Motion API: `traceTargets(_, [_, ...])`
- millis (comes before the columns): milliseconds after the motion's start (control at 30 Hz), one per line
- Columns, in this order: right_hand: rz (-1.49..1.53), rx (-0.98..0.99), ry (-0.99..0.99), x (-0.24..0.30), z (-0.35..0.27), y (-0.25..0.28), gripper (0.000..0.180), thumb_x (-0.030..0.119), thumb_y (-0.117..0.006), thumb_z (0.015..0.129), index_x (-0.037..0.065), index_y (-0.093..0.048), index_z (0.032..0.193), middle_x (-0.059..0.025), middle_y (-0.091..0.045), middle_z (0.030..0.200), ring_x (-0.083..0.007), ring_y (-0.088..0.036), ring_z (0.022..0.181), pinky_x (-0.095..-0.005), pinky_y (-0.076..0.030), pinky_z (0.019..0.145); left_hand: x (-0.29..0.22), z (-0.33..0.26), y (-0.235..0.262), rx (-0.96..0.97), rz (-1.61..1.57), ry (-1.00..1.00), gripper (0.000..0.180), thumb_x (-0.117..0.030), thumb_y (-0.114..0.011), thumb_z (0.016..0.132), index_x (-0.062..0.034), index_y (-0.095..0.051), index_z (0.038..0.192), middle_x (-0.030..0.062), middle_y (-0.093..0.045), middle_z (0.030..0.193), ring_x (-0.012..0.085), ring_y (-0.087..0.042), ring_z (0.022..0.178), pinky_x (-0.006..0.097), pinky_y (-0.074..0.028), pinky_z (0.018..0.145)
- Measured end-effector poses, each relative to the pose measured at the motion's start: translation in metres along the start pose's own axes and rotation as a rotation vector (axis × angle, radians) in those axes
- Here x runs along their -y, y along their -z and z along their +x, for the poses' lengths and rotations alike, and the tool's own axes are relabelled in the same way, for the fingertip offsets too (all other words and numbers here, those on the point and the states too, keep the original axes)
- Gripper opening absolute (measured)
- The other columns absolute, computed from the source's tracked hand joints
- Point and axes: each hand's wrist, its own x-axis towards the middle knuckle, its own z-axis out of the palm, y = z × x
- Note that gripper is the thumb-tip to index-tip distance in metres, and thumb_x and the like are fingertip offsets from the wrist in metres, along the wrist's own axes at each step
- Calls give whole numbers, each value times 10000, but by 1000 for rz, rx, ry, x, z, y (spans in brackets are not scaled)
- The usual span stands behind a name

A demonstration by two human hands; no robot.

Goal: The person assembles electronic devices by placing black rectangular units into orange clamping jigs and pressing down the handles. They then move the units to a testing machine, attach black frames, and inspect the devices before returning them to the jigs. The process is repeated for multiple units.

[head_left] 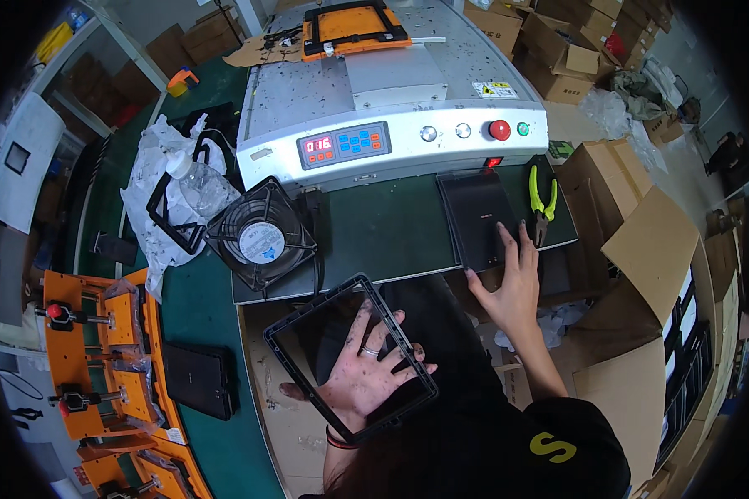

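My left hand (pixel 359 374) is under a black rectangular frame (pixel 308 391), its palm and fingers showing through the middle. The thumb sticks out past one long side and several fingertips past the other, so the hand grips the frame across its width. I cannot tell whether a clear pane fills it. My right hand (pixel 512 291) reaches out with fingers spread, fingertips on a thin black panel (pixel 474 204) at the right of the green bench top. Just right of that panel lie yellow-green-handled pliers (pixel 543 200).
A grey machine (pixel 412 137) with a display and buttons stands behind the bench. A black fan (pixel 262 237) and a plastic bottle (pixel 195 179) are at left. Orange clamp fixtures (pixel 112 358) and a black panel stack (pixel 198 380) stand lower left. An open cardboard box (pixel 616 378) is at right.
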Motion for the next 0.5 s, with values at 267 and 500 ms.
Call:
traceTargets(267, [1062, -17, -117, -4, 9, 32, 831, 268, -734, 718, -40, -336, 1379, -224, -388, 1395, -297, -386, 1319, -416, -323, 1084, 1, 33, -8, -176, 272, -262, 904, -603, -543, 808, -217, -114, 1504, 89, -221, 1521, 401, -416, 1177, 609, -248, 1088])
traceTargets(500, [1043, 302, 484, 57, -30, 32, 1059, 405, -822, 591, -9, -230, 1366, -316, -305, 1386, -443, -335, 1314, -531, -255, 1093, 13, 41, 9, 70, 155, -459, 1265, -880, -528, 584, -128, -100, 1507, 147, -107, 1554, 358, -200, 1400, 544, -202, 1136])
